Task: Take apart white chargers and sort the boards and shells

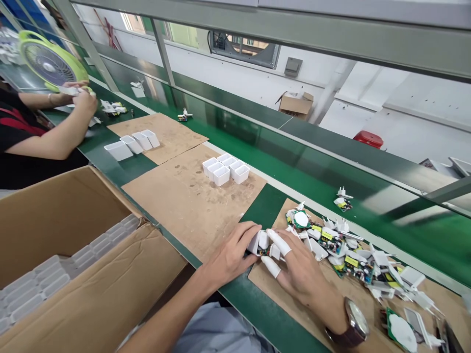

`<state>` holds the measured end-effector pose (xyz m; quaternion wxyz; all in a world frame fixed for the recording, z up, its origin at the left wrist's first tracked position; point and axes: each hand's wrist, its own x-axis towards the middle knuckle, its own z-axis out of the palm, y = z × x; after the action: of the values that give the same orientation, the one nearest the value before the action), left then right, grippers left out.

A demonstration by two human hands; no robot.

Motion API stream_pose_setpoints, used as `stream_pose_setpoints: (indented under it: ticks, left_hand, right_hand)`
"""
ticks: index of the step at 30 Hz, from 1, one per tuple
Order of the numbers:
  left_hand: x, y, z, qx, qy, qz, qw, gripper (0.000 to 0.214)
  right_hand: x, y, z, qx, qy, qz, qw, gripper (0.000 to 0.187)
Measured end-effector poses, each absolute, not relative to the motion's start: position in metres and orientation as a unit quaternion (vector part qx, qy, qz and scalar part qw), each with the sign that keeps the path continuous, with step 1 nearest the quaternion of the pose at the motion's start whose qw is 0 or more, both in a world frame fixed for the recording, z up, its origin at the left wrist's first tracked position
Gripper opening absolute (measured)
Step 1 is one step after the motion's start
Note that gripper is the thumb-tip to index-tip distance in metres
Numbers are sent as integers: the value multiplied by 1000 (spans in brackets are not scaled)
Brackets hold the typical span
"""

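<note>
My left hand [233, 252] is closed around a white plastic case [253, 243] near the front edge of the bench. Facing it, my right hand [294, 262], with white covers on two fingertips, grips a small circuit board [263, 251] with white parts at the case's open mouth. How deep the board sits inside cannot be made out. Right of my hands a heap of circuit boards [351, 262] with white plug parts lies on cardboard. Beyond my left hand stands a cluster of white open cases [221, 175] on another cardboard sheet [165, 189].
At left, a large cardboard box [147, 255] holds rows of white cases [33, 289]. A co-worker's hands [83, 98] work near a green fan [51, 61]. A green conveyor belt [287, 179] runs behind the bench, carrying scattered boards [343, 201]. A metal beam [294, 29] crosses above.
</note>
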<state>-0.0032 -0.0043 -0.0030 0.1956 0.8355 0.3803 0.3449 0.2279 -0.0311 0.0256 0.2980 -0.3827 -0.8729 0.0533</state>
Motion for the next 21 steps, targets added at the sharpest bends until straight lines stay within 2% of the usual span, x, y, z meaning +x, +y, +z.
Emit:
stream_pose_setpoints:
  ticks: [3, 7, 11, 15, 18, 21]
  left_hand:
    - [-4, -5, -2, 832, 384, 335, 221, 65]
    - [-7, -4, 0, 824, 371, 354, 240, 58]
    - [-12, -4, -3, 778, 398, 394, 286, 54]
    - [-15, -4, -7, 713, 428, 432, 351, 56]
    - [-15, -5, -5, 684, 441, 454, 362, 49]
    - [-14, -8, -1, 688, 442, 447, 362, 51]
  right_hand:
    - [225, -30, 28, -389, -860, 82, 321, 67]
    - [227, -24, 37, -427, -815, 184, 345, 39]
    - [230, -16, 29, -415, -795, 213, 388, 31]
    - [228, -15, 16, -370, -839, 151, 369, 39]
    - [223, -16, 15, -369, -862, 121, 326, 47]
    - [218, -10, 18, -355, -873, 131, 307, 53]
